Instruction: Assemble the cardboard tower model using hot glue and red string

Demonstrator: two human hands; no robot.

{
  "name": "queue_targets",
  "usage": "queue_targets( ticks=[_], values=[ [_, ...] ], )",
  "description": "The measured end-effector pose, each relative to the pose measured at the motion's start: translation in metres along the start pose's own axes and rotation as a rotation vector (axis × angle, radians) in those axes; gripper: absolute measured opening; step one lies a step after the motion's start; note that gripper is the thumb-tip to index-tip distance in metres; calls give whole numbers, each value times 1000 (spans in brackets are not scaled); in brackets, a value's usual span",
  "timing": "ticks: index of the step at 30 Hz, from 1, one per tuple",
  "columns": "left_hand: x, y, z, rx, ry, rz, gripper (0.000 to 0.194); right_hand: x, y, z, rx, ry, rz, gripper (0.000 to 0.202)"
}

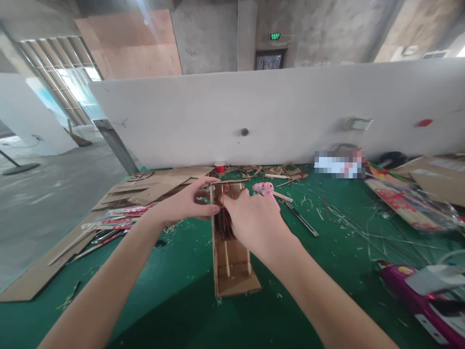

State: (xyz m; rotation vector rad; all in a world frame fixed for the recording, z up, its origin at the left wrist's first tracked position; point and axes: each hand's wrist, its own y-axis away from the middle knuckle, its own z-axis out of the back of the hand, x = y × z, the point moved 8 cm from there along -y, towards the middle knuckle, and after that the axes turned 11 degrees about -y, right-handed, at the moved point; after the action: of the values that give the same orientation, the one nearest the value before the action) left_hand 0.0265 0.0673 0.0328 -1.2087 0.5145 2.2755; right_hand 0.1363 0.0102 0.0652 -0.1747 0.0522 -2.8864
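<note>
A long, open cardboard box [238,287] lies on the green table, pointing away from me. Thin wooden sticks [227,259] stand inside it, and red wire [228,228] runs loosely through its middle. My left hand [183,202] grips the box's left wall near the far end, its thumb and fingers curved around the edge. Over the far half of the box, my right hand [254,218] reaches in with its fingers curled beside the red wire. Its fingertips are partly hidden, so what they pinch does not show. A pink glue gun [264,189] lies just right of the box.
A utility knife [301,219] rests to the right. Cardboard sheets [152,186] and wrapped packets [116,218] cover the left side. A red spool [220,167] and cardboard scraps sit along the white partition [203,116]. A purple power strip [403,291] is at the near right.
</note>
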Motion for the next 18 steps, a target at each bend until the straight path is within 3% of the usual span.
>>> queue_targets(
  ticks=[6, 11, 18],
  values=[
    [0, -1, 1, 2, 2, -18, 67, -1, 0, 1, -27, -15, -7, 41],
    [2, -1, 2, 0, 3, -15, 68, -2, 3, 2, 33, -24, 10, 42],
    [3, 0, 2, 10, 5, -4, 68, -14, 11, 15, 53, -239, 133, 56]
  ],
)
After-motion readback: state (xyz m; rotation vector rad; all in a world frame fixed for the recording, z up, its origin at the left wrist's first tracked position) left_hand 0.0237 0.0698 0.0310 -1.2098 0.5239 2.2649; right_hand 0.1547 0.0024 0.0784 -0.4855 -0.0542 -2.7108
